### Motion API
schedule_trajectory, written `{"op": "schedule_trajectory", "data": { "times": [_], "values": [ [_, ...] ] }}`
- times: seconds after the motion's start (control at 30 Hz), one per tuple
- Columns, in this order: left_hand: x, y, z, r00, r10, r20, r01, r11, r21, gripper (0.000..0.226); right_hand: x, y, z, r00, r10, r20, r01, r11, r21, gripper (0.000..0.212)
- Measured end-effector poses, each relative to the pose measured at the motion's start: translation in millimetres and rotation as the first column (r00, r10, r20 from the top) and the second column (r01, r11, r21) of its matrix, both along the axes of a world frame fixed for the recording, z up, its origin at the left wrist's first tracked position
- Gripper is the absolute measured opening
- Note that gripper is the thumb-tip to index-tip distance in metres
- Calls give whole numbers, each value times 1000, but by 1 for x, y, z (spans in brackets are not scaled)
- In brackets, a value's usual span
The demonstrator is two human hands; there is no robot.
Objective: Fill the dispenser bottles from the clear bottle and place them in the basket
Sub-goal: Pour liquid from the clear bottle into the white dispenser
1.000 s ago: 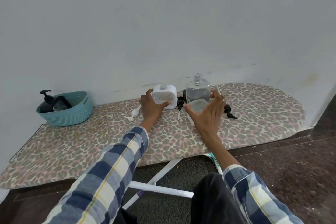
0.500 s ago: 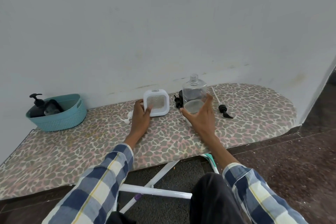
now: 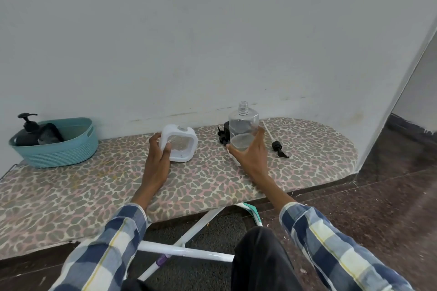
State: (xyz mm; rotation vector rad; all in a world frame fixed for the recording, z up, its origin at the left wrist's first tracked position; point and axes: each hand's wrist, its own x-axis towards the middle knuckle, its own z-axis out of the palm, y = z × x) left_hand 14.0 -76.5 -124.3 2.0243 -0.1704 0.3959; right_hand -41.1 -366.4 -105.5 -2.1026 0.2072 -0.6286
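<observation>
**A:** So why's the white dispenser bottle tipped over like that? The left hand has its fingers curled round the left edge, thumb behind, and the open neck leans toward the clear bottle.

**B:** My guess is they're lining up the pour. Lean the neck over and the opening's easier to hit. The right hand wraps the bottom of the clear bottle, thumb on one side, fingers round the other. It's upright with no cap on, so it's ready to lift and tip.

**A:** And the black pump lying on the ironing board just right of that hand?

**B:** Parked out of the way, I'd say. Can't fill with the pump on. There's another black bit behind the clear bottle, hard to tell what exactly.

**A:** The basket?

**B:** Far left end, well apart from both hands. A black pump bottle already sits in it, so that one looks done. White one's not filled yet, I reckon.
</observation>
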Motion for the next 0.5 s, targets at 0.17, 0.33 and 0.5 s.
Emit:
{"op": "schedule_trajectory", "data": {
  "times": [0.17,0.33,0.5],
  "values": [
    [-6,2,-2,999,-3,36,4,999,-32,44,1,1,6,999,43,-6,-43,994,-105,112],
    [-10,6,-1,999,34,36,-31,996,-79,45,5,9,24,985,169,28,-155,950,-272,94],
    [-14,7,-2,998,42,55,-36,992,-118,45,19,20,43,957,291,-14,-267,857,-440,94]
  ]
}}
